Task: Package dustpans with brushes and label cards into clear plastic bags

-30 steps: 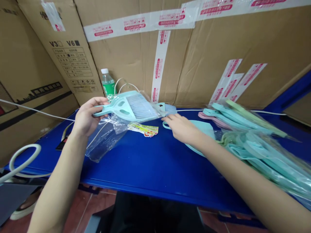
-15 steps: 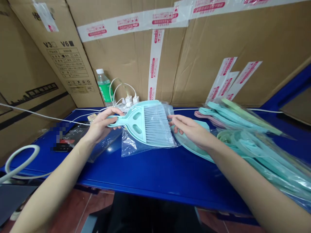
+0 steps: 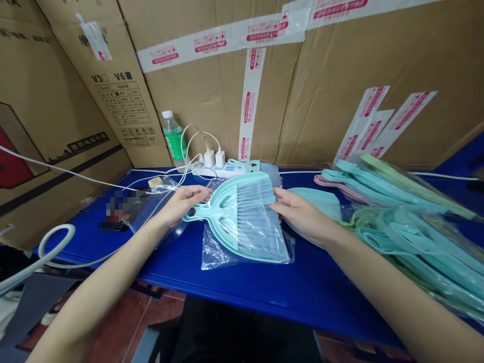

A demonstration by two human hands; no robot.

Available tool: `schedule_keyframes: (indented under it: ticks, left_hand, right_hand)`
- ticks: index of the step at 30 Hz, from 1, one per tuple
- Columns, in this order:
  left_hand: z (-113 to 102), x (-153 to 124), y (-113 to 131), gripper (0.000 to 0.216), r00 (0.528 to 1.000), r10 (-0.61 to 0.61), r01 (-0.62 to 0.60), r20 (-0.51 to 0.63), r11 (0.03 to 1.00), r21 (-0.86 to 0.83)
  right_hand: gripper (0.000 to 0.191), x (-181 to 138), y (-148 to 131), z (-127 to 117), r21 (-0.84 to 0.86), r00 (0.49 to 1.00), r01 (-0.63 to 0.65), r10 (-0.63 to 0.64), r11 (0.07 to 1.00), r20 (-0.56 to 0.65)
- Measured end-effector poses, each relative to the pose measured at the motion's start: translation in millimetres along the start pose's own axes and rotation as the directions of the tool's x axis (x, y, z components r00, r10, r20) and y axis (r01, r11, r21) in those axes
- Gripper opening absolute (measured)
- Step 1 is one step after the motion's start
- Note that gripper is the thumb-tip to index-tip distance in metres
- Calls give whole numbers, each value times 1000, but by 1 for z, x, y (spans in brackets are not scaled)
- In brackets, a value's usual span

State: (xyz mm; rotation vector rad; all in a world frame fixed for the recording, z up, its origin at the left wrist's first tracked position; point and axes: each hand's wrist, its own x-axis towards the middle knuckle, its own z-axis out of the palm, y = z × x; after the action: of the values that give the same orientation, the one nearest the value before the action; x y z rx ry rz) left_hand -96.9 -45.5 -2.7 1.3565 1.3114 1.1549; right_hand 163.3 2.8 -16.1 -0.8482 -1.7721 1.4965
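A light-blue hand brush (image 3: 223,217) lies with its matching dustpan (image 3: 272,258) in front of me, handles to the left. Clear plastic bag (image 3: 214,256) material shows below them, and shiny film covers the grey-blue bristles. My left hand (image 3: 184,202) is closed at the neck of the handles, fingers along the upper edge. At the bristle end, my right hand (image 3: 300,212) pinches the upper right edge of the set; its fingertips are partly hidden. Behind the right hand lies another light-blue dustpan (image 3: 317,199).
Several bagged brush and dustpan sets (image 3: 412,242) lie piled at the right. At the back stand a green-labelled bottle (image 3: 174,141) and a power strip (image 3: 223,170) with white plugs. Cables cross the blue table (image 3: 234,287) at left. Cardboard (image 3: 302,101) walls the rear.
The brush and dustpan have come nearer to me and tilted, their bristle end lower. A light-blue handle and the power strip now show behind them. My view has shifted slightly left.
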Motion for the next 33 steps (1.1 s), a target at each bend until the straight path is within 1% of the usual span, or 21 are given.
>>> schedule_keyframes:
  ticks: [3,6,8,10,13,15,18,19,20,23,26,28,29,31,32,33]
  left_hand:
    - [0,1,0,21,1000,16,-16,6,1000,8]
    - [-4,2,3,19,1000,30,-30,1,999,11]
    - [-9,3,4,18,1000,18,-18,14,1000,5]
    - [-14,2,6,19,999,-15,16,51,1000,-8]
    - [-21,0,9,24,994,-52,55,94,998,-33]
    - [-23,-2,11,31,989,-64,73,130,995,-70]
    - [-19,-6,12,43,968,-75,122,240,975,-185]
    - [-15,-7,11,45,964,-74,131,254,968,-215]
    - [-12,-7,10,47,968,-72,125,240,968,-216]
    - [-2,-6,4,48,994,-47,57,102,994,-97]
    - [-3,-2,0,47,1000,12,-12,-13,1000,-4]
    - [-15,-1,3,41,994,66,-64,-86,997,31]
    - [-25,-1,5,36,988,94,-88,-126,995,50]
    - [-50,-3,11,27,961,179,-156,-213,980,121]
    - [-64,-5,15,24,936,234,-195,-262,966,169]
    - [-78,-7,17,21,880,361,-272,-309,916,295]
  right_hand:
    - [27,1,1,1,32,1000,-3,3,999,-2]
    - [30,1,0,-1,76,998,-35,39,996,-54]
    - [35,1,-1,0,97,995,-35,44,995,-89]
    - [40,1,-2,1,95,994,-1,12,995,-110]
    - [39,0,-1,3,93,987,34,-19,995,-161]
    - [36,1,0,1,102,979,35,-13,994,-205]
    - [33,4,2,-4,130,965,42,-6,991,-263]
    - [32,5,3,-5,140,961,44,-4,989,-276]
    - [32,5,3,-6,149,958,45,-1,988,-286]
    - [33,6,5,-5,173,953,39,15,984,-301]
    - [35,6,5,-3,191,948,26,36,981,-315]
    - [37,6,4,-4,196,946,18,47,980,-322]
    - [38,6,3,-5,197,945,15,50,980,-323]
    - [40,5,1,-7,200,945,9,58,980,-322]
    - [41,5,1,-8,203,945,5,62,979,-322]
    - [41,5,0,-8,207,944,1,67,978,-323]
